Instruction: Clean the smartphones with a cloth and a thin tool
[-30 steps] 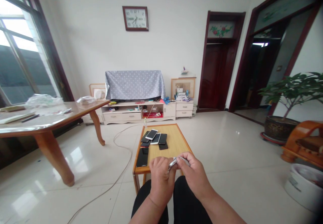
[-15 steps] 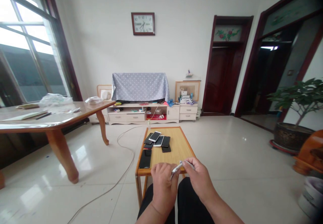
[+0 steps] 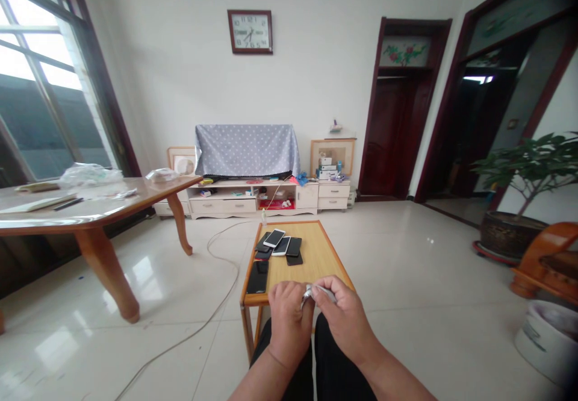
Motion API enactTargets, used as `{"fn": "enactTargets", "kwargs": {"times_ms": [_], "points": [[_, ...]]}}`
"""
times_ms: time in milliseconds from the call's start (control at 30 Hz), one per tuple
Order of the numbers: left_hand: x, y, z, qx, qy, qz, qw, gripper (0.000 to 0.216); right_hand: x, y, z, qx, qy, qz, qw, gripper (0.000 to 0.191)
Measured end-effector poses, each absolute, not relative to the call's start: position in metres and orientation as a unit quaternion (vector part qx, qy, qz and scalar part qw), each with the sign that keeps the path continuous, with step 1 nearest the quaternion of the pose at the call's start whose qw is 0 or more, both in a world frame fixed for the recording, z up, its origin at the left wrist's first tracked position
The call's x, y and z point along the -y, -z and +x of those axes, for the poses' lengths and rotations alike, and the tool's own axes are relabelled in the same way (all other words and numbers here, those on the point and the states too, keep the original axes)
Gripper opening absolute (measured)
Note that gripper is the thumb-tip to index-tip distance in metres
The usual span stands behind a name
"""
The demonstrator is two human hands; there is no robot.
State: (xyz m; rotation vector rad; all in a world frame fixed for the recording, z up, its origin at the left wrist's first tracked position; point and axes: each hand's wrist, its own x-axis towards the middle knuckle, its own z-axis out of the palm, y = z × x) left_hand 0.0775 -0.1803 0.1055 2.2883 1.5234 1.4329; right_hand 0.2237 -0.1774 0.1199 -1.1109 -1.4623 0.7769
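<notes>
Fingers of my left hand point(image 3: 289, 320) are curled around a small white and silvery thing point(image 3: 307, 295), mostly hidden by the hand. My right hand point(image 3: 344, 312) pinches whitish material at the same spot, its thumb close to the left fingers; whether this is one piece or two I cannot tell. Both hands are over the near edge of a small wooden table point(image 3: 316, 256). On its far left part, several phones lie in an overlapping heap, among them a white-framed phone point(image 3: 274, 238) and a black phone point(image 3: 295, 246). A larger black phone point(image 3: 257, 277) lies apart, nearer me.
To the left stands a bigger wooden table point(image 3: 149, 195) with plastic bags point(image 3: 90, 175). A cable point(image 3: 212, 320) runs across the floor. A white cabinet point(image 3: 226, 207) lines the wall. On the right are a potted plant point(image 3: 512, 229) and a white bucket point(image 3: 542, 338).
The hands have come closer together around the white and silvery thing, the right one shifting left. The whole view has moved slightly. The phones on the table lie as before.
</notes>
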Motion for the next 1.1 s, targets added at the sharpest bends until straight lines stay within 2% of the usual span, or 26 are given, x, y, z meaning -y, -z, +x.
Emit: {"fn": "enactTargets", "kwargs": {"times_ms": [200,400,533,700,867,1100], "points": [[0.182,-0.109,0.075,-0.480,-0.466,0.743,0.025,0.013,0.166,-0.116,0.229,0.571,-0.298,-0.515,0.565,0.040],[0.179,-0.104,0.071,-0.494,-0.452,0.742,0.023,0.013,0.175,-0.120,0.218,0.617,-0.337,-0.452,0.549,0.038],[0.180,-0.105,0.069,-0.490,-0.450,0.746,0.022,0.011,0.172,-0.122,0.215,0.576,-0.340,-0.480,0.568,0.043],[0.178,-0.109,0.068,-0.493,-0.450,0.745,0.011,0.017,0.173,-0.125,0.216,0.614,-0.340,-0.453,0.550,0.037],[0.177,-0.111,0.065,-0.484,-0.449,0.751,0.007,0.014,0.166,-0.119,0.218,0.582,-0.316,-0.482,0.573,0.042],[0.172,-0.106,0.067,-0.494,-0.448,0.745,0.004,0.015,0.170,-0.119,0.212,0.597,-0.354,-0.450,0.562,0.040]]}}
